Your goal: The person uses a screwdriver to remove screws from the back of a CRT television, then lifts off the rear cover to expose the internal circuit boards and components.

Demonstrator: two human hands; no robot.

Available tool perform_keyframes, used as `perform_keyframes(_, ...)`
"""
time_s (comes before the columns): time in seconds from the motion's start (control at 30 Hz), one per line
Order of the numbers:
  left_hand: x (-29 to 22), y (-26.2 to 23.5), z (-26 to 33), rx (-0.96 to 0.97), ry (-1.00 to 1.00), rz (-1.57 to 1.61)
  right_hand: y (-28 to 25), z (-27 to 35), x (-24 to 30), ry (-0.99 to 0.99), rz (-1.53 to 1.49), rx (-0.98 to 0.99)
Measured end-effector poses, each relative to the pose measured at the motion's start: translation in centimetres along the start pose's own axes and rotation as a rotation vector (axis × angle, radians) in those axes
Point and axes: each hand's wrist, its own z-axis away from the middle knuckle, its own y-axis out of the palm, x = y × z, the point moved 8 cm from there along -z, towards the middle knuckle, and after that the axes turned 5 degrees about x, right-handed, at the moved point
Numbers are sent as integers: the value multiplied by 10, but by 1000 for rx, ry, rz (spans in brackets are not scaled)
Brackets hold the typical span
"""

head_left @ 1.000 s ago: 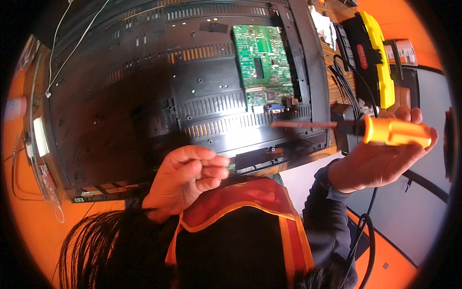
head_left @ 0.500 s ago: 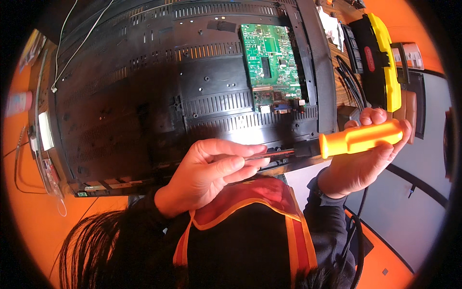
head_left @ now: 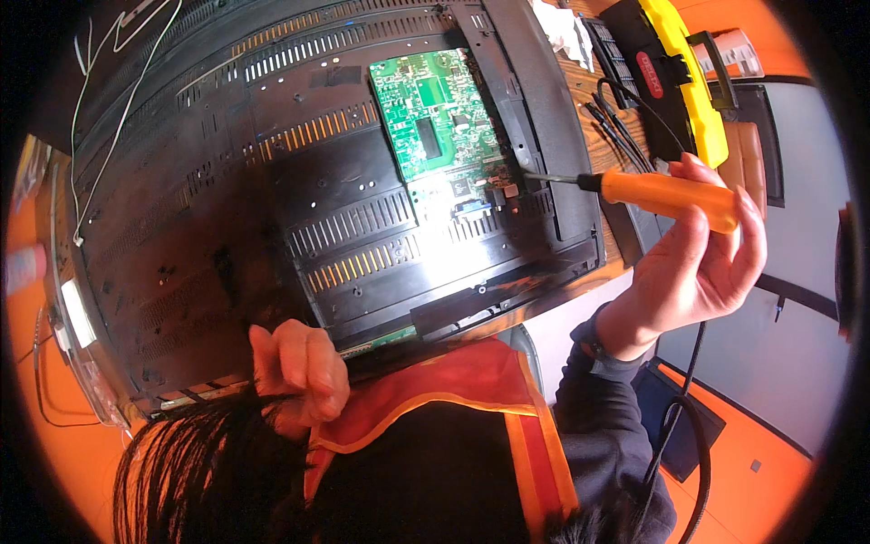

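My right hand is wrapped round the orange handle of a screwdriver. Its metal shaft points left, with the tip over the right edge strip of a large black back panel, beside a green circuit board. Whether the tip touches the panel I cannot tell. Low on the left, at the panel's near edge, my left hand has its fingers curled in. Anything inside those fingers is hidden.
Right of the panel, black cables lie on the wooden table. A black and yellow toolbox stands behind them. Thin white wires run across the panel's far left. A thick black cable hangs beside my right arm.
My left hand has let go of the screwdriver's shaft and drawn back to the left. The screwdriver, in my right hand, has swung up toward the board's right side. The view has shifted.
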Motion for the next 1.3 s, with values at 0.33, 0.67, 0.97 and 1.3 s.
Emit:
perform_keyframes(0.33, -9, -27, 5, -208, -26, -89, -13, 17, 17, 4, 2, -53)
perform_keyframes(0.67, -12, -33, 4, -154, -30, -18, -26, 40, 25, -25, 135, -84)
perform_keyframes(0.97, -9, -30, 3, -174, -23, 41, -19, 23, 21, -137, 105, -195)
perform_keyframes(1.3, -7, -27, -1, -76, -11, -15, 100, 47, -2, -144, 430, 894)
